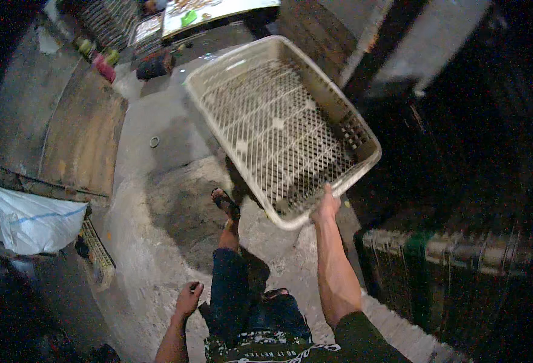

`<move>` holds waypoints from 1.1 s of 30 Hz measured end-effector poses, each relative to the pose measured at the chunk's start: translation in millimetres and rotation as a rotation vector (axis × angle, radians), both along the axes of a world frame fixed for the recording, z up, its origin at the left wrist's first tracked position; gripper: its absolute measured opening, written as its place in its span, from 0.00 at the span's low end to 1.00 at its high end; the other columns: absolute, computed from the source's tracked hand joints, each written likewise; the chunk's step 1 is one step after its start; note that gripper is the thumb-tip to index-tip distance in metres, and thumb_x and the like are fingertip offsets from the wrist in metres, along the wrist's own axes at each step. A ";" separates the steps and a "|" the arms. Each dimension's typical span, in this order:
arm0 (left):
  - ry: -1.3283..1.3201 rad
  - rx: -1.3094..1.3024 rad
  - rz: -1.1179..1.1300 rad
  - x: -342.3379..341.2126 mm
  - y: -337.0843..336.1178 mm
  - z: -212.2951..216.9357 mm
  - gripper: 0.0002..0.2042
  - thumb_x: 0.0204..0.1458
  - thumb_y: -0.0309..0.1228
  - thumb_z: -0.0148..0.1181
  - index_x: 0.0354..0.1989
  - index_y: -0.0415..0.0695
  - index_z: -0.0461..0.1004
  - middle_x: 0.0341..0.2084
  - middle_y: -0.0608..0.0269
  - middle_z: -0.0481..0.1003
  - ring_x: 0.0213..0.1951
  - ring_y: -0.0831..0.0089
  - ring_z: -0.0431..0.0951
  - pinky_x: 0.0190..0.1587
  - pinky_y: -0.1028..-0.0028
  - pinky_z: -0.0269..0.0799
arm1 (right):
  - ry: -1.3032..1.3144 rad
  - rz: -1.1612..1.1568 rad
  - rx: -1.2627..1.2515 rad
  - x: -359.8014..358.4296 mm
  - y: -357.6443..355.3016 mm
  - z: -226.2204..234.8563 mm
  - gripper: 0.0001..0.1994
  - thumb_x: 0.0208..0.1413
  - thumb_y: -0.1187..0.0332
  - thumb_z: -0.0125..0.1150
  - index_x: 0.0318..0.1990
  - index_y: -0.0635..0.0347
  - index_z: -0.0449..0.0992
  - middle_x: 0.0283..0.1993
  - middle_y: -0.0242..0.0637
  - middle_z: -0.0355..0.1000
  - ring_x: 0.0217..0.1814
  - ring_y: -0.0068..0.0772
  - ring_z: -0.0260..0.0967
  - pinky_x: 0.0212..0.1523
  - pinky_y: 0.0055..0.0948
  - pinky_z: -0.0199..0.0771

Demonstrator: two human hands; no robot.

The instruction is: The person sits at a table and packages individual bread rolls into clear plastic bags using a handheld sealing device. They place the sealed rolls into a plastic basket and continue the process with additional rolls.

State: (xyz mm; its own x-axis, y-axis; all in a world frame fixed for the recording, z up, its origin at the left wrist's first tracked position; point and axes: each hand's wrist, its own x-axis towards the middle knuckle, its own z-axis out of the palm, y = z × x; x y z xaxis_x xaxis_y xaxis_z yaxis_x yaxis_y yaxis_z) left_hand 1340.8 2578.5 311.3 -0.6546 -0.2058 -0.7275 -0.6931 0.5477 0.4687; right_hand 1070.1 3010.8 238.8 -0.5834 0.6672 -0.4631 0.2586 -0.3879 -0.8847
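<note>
Lattice crate [277,123] is held out toward twelve o'clock, its near rim clasped firmly at the crate's five o'clock by the right hand [325,209] (the fingers underneath are hidden). One-handed support is presumably allowed by lightness, and the legs [229,272] seem thereby cleared. At the crate's seven o'clock, the left hand [187,300] is hung half open, nothing seen in it.
</note>
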 end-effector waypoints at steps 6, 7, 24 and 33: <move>-0.044 -0.090 0.122 106.7 -49.4 -47.0 0.29 0.58 0.53 0.51 0.49 0.34 0.74 0.46 0.40 0.75 0.52 0.49 0.75 0.55 0.60 0.68 | -0.059 -0.156 -0.018 -17.9 -49.0 56.7 0.26 0.55 0.58 0.64 0.48 0.78 0.68 0.47 0.51 0.72 0.39 0.48 0.71 0.42 0.49 0.72; -0.126 -0.118 0.124 129.4 -62.4 -53.7 0.29 0.58 0.53 0.51 0.49 0.34 0.74 0.46 0.40 0.75 0.52 0.49 0.75 0.55 0.60 0.68 | -0.021 -0.227 -0.091 -7.2 -61.9 57.6 0.28 0.54 0.53 0.64 0.45 0.79 0.71 0.45 0.53 0.74 0.39 0.51 0.72 0.44 0.50 0.72; 0.149 -0.156 0.389 21.6 -89.4 121.9 0.26 0.58 0.50 0.53 0.51 0.37 0.73 0.43 0.47 0.77 0.47 0.56 0.77 0.51 0.64 0.69 | -0.698 0.551 1.285 -47.6 13.6 9.8 0.32 0.50 0.39 0.58 0.49 0.59 0.77 0.36 0.44 0.77 0.38 0.51 0.77 0.38 0.47 0.79; -0.373 -0.047 0.473 55.1 -227.0 -16.0 0.29 0.57 0.52 0.49 0.53 0.38 0.72 0.47 0.42 0.75 0.51 0.50 0.75 0.54 0.60 0.68 | -0.201 -0.072 0.058 -30.0 -24.5 128.0 0.15 0.57 0.57 0.58 0.38 0.62 0.73 0.46 0.43 0.69 0.47 0.44 0.68 0.44 0.50 0.68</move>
State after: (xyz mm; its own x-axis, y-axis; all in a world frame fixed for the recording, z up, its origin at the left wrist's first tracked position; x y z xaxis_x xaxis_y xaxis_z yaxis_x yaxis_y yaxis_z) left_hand 1395.9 2351.5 295.4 -0.1869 -0.4495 -0.8735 -0.9794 0.1541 0.1302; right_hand 1040.1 2986.2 366.8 -0.4329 0.7328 -0.5250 0.4057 -0.3617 -0.8394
